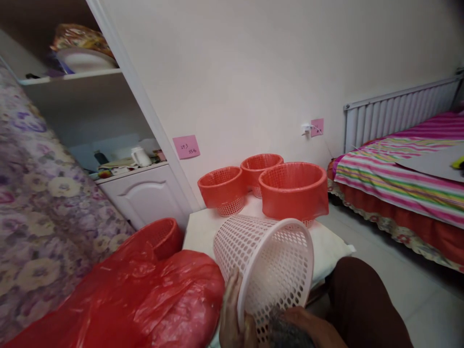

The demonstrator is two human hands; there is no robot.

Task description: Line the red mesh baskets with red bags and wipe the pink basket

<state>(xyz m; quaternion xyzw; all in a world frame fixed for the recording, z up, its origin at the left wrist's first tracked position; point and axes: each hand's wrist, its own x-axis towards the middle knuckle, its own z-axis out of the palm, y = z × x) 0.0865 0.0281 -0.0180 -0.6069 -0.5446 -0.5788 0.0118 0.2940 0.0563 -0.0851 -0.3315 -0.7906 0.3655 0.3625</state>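
Note:
A pale pink perforated plastic basket [264,256] lies tilted on its side over a white cushion [203,227], its mouth turned toward me. My left hand [232,314] grips its rim at the lower left, fingers curled round the edge. My right hand [311,326] is at the basket's lower right, at the rim; its fingers are mostly hidden at the bottom edge. A crumpled red plastic bag [145,299] lies just left of my left hand. Three baskets lined with red bags [293,191], [222,187], [261,166] stand behind on the cushion.
Another red-lined basket [163,234] sits left of the cushion. A floral-covered surface [43,217] fills the left. A white cabinet [145,193] with shelves stands by the wall. A bed with a striped cover [398,179] and a radiator [398,111] are at right. My dark-trousered knee [362,299] is at lower right.

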